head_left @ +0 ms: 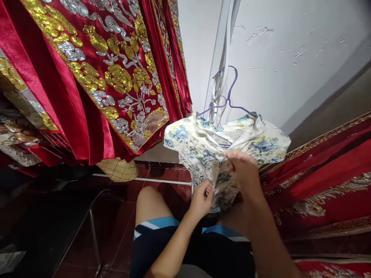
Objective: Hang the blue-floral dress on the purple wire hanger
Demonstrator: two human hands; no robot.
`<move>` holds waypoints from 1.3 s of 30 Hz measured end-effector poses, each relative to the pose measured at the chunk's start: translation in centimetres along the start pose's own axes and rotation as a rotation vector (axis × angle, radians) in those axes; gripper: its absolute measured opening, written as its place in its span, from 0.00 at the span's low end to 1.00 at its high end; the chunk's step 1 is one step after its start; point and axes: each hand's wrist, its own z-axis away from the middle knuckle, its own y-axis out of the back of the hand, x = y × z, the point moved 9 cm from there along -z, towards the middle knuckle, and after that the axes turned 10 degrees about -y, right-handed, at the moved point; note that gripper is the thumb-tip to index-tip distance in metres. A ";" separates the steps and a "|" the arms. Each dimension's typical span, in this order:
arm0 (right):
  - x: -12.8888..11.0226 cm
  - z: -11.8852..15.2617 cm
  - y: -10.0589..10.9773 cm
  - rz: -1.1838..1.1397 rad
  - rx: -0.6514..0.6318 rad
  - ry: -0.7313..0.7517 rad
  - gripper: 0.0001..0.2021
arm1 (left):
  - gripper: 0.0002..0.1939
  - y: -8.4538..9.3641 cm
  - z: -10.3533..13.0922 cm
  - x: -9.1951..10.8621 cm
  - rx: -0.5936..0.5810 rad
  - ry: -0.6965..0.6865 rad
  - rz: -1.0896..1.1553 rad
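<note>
A short-sleeved shirt (203, 154) with blue and yellow flowers on cream cloth hangs in front of me on a purple wire hanger (228, 99). Its front is partly open below the collar. My left hand (203, 196) is closed, with thumb and fingers pinching the shirt's front edge low down. Higher up, near the collar, my right hand (242, 162) grips the front edge of the same shirt. Any buttons between the fingers are too small or hidden to make out.
Red satin cloth with gold and silver sequins (118, 77) hangs at the left, and red embroidered cloth (327, 185) at the right. The hanger's hook is at a pale strap (227, 34) along the white wall (269, 46). A dark chair (58, 216) stands at lower left.
</note>
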 end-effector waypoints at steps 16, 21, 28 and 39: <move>-6.3 -1.6 -2.6 -0.309 -0.106 0.144 0.13 | 0.10 4.6 -7.0 5.7 -0.150 -0.205 -0.062; -7.5 -0.8 -2.7 -0.277 -0.106 0.221 0.09 | 0.14 7.6 -13.6 15.8 0.099 -0.607 -0.239; -4.6 -2.9 -3.2 -0.256 -0.130 0.167 0.12 | 0.10 7.0 -14.9 20.4 0.178 -0.749 -0.314; 3.8 1.6 -2.9 -0.197 -0.169 0.048 0.17 | 0.14 20.6 -11.9 10.1 0.646 -0.139 0.308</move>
